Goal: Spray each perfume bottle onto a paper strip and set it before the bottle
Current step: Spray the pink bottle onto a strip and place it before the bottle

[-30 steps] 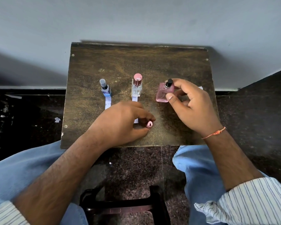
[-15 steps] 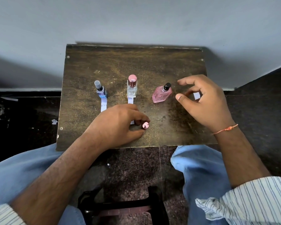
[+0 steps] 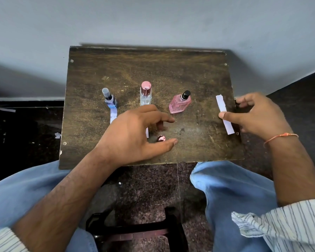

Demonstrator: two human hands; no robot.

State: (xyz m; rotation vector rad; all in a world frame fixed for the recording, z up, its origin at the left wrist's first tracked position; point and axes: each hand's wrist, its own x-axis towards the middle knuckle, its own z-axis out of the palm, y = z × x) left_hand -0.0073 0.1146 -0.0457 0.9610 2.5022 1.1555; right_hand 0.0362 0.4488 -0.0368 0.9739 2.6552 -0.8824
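Three perfume bottles stand in a row on the small wooden table (image 3: 171, 70): a blue bottle (image 3: 111, 101), a clear bottle (image 3: 145, 97) with a pink cap, and a pink bottle (image 3: 179, 105) with its black sprayer bare. A paper strip (image 3: 113, 115) lies before the blue bottle. A second strip (image 3: 147, 133) before the clear bottle is mostly under my left hand (image 3: 133, 135). That hand hovers with its fingers spread around the loose pink cap (image 3: 161, 138), which stands on the table. My right hand (image 3: 256, 115) is at the table's right edge, thumb on a loose strip (image 3: 224, 116).
The table stands against a grey wall (image 3: 153, 20) with dark floor on both sides. My knees in blue trousers (image 3: 225, 182) are just below the table's front edge. A dark stool (image 3: 135, 231) sits between them.
My left hand has let go of the pink cap and spread its fingers. My right hand left the pink bottle and moved right to the loose strip.
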